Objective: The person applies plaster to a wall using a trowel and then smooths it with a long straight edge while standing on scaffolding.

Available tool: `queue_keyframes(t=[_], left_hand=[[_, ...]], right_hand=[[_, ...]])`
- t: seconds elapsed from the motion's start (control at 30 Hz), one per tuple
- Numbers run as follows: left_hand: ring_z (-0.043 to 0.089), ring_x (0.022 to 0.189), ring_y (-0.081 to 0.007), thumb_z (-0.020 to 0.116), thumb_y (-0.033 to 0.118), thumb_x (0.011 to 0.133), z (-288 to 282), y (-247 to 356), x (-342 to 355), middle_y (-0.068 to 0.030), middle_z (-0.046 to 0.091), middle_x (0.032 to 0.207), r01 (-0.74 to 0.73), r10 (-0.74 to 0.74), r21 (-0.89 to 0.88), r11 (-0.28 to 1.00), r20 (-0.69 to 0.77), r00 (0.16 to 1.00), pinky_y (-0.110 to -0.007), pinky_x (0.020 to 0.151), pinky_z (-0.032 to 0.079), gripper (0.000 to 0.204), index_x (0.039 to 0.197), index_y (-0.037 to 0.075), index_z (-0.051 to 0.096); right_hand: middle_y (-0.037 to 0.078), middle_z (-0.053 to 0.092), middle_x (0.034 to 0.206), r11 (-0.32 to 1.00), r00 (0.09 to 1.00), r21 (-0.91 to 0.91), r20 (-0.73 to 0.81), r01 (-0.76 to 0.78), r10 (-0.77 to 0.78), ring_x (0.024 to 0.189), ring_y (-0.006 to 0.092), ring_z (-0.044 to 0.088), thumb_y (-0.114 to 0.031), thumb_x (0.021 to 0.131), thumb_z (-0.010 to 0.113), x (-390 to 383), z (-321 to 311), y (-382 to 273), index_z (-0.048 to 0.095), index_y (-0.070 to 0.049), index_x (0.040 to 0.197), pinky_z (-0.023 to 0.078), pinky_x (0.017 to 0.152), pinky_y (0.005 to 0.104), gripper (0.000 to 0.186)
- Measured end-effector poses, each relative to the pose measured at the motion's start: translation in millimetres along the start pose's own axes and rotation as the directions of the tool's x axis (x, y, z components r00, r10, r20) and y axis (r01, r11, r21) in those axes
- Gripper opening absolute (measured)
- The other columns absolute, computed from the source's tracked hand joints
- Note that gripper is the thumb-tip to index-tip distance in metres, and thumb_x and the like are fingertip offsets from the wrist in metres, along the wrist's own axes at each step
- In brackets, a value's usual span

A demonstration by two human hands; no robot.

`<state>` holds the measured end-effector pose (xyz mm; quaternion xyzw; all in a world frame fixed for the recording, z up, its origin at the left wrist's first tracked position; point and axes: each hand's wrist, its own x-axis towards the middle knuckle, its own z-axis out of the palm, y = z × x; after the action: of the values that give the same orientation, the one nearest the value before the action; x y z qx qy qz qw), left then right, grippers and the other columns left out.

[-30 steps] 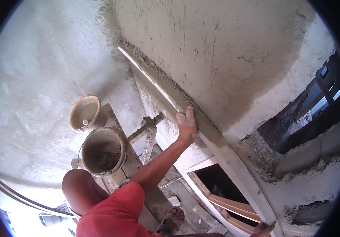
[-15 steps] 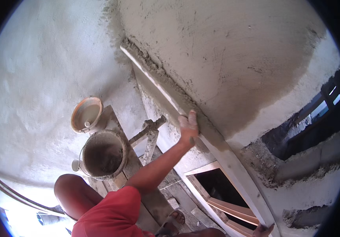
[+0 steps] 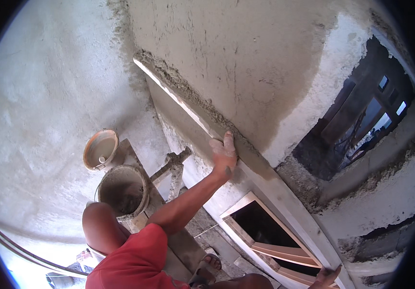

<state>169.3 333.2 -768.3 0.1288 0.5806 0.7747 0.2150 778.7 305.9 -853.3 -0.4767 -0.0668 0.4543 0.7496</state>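
Observation:
A long, pale straightedge board lies slantwise against the plastered wall, with a ridge of wet mortar heaped along its upper edge. My left hand is closed around the middle of the board, thumb and fingers smeared with mortar. Down at the lower right, my right hand grips the board near its lower end; only part of that hand shows, and its forearm is out of view.
Left of my arm, a mortar bucket and a smaller orange-rimmed bucket stand on wooden planks. A wooden frame lies below the board. On the right, a rough-edged opening breaks the wall. My sandalled foot rests on the planks.
The view has swung to the right, showing more of the wall opening. Both hands keep their grip on the board, and more of my right hand shows now.

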Motion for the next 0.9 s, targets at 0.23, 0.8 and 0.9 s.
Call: queue_keyframes(t=[0.23,0.8,0.9], left_hand=[[0.053,0.079,-0.0125,0.047,0.021,0.094,16.5,-3.2,-17.3,-0.007,0.052,0.089,-0.118,0.122,-0.117,0.986,0.032,0.992,-0.028,0.068,0.048,0.027,0.108,-0.001,0.04],[0.051,0.083,-0.0266,0.055,0.03,0.089,61.0,68.8,-134.3,-0.0207,0.052,0.091,0.037,0.008,-0.171,0.984,0.254,0.967,-0.035,0.077,0.042,0.045,0.103,-0.008,0.034],[0.047,0.072,-0.0174,0.055,0.031,0.089,47.8,70.4,-141.1,-0.0136,0.048,0.089,0.081,-0.034,-0.14,0.987,0.308,0.951,-0.029,0.063,0.041,0.043,0.103,-0.002,0.032]], right_hand=[[0.011,0.063,0.094,0.967,0.996,-0.255,0.078,-0.031,0.053,0.085,0.0215,0.06,-0.044,0.084,0.053,5.8,-11.1,-41.1,0.059,-0.001,0.104,0.048,0.07,0.0308,0.047],[0.011,0.054,0.121,0.894,0.987,-0.42,0.025,0.156,-0.16,0.11,0.0233,0.049,-0.026,0.087,0.047,72.0,-53.4,-162.2,0.051,0.001,0.117,0.035,0.098,0.0345,0.04],[0.011,0.055,0.12,0.853,0.982,-0.491,0.03,0.176,-0.185,0.11,0.024,0.05,-0.026,0.087,0.048,60.1,-48.9,-148.6,0.051,0.001,0.117,0.036,0.097,0.0364,0.041]])
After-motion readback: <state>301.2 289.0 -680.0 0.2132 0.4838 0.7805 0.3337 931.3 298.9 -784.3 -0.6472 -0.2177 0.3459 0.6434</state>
